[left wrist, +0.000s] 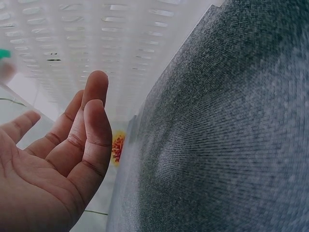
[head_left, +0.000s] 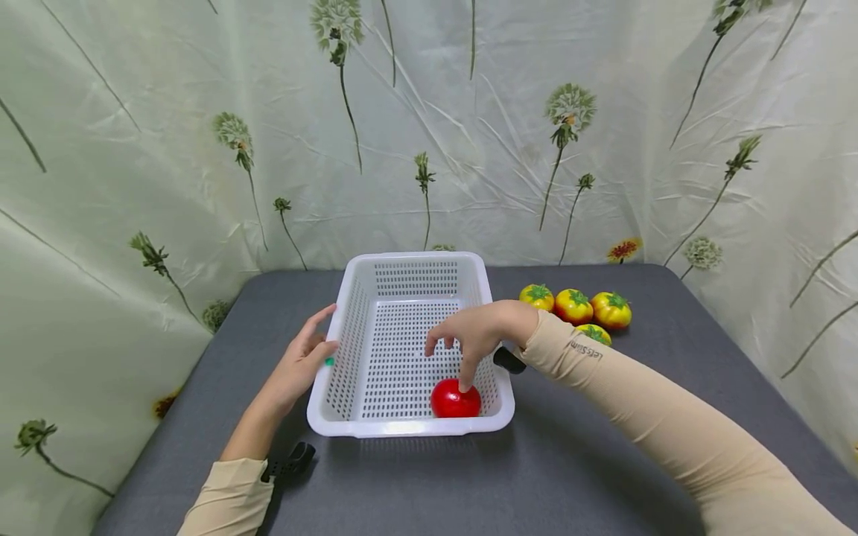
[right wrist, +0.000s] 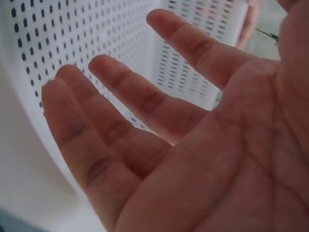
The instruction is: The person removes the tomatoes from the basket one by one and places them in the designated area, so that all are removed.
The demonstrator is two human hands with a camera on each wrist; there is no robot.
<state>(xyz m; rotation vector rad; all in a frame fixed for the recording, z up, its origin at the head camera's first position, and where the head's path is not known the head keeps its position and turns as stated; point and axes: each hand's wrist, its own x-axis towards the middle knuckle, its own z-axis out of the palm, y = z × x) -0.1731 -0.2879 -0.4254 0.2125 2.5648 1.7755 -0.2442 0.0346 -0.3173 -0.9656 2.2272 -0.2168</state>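
A white perforated plastic basket stands on the dark grey table. Inside its near right corner lies a shiny round red fruit, tomato-like. My right hand hangs over the basket with loosely bent, spread fingers; its thumb tip overlaps the red fruit in the head view, and whether they touch I cannot tell. Nothing lies in that palm in the right wrist view. Along the left rim, my left hand has its thumb and index finger at the edge. Its other fingers are relaxed beside the basket's outer wall.
Several yellow-and-red fruits with green tops sit on the table right of the basket, partly behind my right forearm. A pale curtain printed with flowers hangs behind and beside the table.
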